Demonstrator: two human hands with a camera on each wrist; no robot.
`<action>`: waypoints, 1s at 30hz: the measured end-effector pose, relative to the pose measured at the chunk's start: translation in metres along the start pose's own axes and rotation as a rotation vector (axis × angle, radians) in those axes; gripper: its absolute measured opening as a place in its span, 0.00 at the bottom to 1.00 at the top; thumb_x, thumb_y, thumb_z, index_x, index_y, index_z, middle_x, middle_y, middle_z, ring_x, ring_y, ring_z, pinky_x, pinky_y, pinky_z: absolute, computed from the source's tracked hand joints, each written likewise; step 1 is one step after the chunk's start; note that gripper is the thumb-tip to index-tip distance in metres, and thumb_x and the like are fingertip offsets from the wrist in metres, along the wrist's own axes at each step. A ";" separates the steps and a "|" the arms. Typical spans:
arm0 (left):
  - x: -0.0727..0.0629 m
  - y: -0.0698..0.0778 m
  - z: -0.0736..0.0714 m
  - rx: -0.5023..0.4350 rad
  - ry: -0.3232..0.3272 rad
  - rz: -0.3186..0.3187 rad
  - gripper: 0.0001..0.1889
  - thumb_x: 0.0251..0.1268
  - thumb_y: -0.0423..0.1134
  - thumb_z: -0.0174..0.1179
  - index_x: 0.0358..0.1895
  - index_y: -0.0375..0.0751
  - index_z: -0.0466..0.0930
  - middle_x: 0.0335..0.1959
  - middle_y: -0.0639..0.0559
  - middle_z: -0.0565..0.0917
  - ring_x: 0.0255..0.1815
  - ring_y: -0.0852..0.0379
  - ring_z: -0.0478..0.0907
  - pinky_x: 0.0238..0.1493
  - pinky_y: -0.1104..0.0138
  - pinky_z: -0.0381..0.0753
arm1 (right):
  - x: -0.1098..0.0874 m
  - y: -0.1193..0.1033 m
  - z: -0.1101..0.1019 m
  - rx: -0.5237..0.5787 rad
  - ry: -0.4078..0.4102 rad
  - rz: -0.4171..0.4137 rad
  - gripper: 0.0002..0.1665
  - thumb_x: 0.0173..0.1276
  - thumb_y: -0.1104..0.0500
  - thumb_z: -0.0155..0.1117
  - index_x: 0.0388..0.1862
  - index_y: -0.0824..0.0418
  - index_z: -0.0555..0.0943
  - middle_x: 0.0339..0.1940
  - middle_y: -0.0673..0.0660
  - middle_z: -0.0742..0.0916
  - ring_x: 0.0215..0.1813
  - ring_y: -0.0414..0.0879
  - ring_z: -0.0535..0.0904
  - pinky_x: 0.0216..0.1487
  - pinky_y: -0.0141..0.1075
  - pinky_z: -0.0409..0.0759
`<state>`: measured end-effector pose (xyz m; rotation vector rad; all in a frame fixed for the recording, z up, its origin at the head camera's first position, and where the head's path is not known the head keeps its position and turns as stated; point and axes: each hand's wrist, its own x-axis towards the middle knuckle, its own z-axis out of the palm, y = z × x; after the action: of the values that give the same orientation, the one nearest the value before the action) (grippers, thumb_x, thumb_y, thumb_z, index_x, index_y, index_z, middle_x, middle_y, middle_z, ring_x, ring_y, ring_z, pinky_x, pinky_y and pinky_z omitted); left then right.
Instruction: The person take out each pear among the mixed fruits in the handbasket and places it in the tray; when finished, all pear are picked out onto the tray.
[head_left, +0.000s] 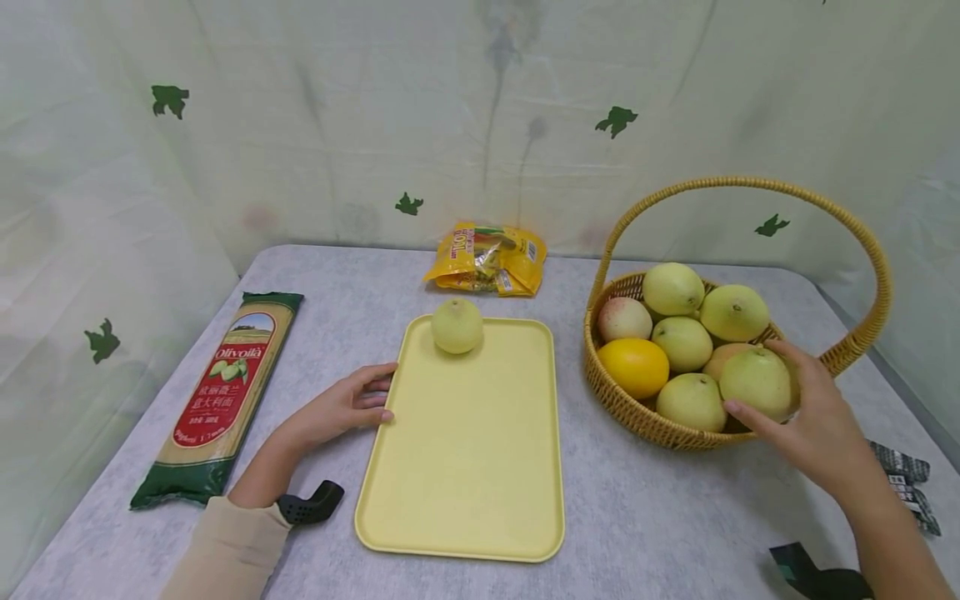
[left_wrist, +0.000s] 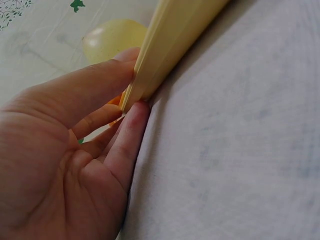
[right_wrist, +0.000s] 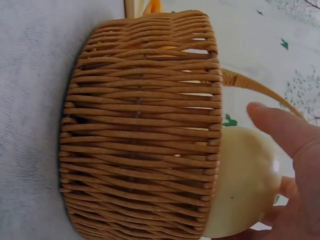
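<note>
A yellow tray [head_left: 465, 450] lies on the table, a pale green pear [head_left: 457, 326] standing near its far left corner. My left hand [head_left: 348, 404] holds the tray's left rim; in the left wrist view the thumb [left_wrist: 100, 80] rests on the rim's upper edge, with fingers along its outer side. To the right, a wicker basket [head_left: 637, 425] carries several pears, an orange-yellow fruit [head_left: 633, 367] and a pinkish peach [head_left: 625, 320]. My right hand [head_left: 821, 425] has its fingers curled round the pear [head_left: 757, 383] at the basket's near right side. Those fingertips are partly hidden.
A pack of spaghetti [head_left: 225, 392] lies on the left of the table. A yellow snack bag [head_left: 487, 260] is at the back, beyond the tray. The basket's tall handle [head_left: 750, 182] arches above the fruit. Black-and-white packets [head_left: 907, 483] lie at the right, beside my forearm.
</note>
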<state>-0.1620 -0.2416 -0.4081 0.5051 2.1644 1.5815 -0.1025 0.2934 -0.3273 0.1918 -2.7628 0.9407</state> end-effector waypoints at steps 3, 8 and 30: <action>0.000 0.000 0.000 -0.008 -0.005 0.002 0.39 0.57 0.36 0.61 0.68 0.33 0.48 0.61 0.35 0.62 0.60 0.41 0.61 0.52 0.68 0.68 | 0.001 0.000 -0.004 -0.039 -0.046 0.040 0.52 0.56 0.50 0.67 0.70 0.65 0.48 0.65 0.75 0.56 0.61 0.74 0.52 0.49 0.68 0.53; 0.000 0.000 0.001 -0.010 -0.004 -0.003 0.39 0.57 0.36 0.61 0.68 0.32 0.48 0.61 0.34 0.61 0.61 0.41 0.61 0.53 0.66 0.68 | 0.002 -0.002 -0.008 -0.099 -0.071 0.099 0.53 0.55 0.44 0.65 0.70 0.62 0.49 0.66 0.74 0.56 0.59 0.74 0.55 0.45 0.67 0.58; 0.000 0.002 0.001 0.030 0.010 -0.010 0.39 0.57 0.37 0.61 0.68 0.34 0.49 0.61 0.36 0.63 0.60 0.42 0.61 0.56 0.59 0.65 | 0.027 -0.112 0.024 0.414 0.265 -0.290 0.49 0.39 0.78 0.72 0.63 0.62 0.64 0.58 0.56 0.71 0.55 0.42 0.69 0.51 0.25 0.68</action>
<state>-0.1613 -0.2406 -0.4061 0.4954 2.1971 1.5515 -0.1108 0.1886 -0.2736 0.4800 -2.2019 1.3322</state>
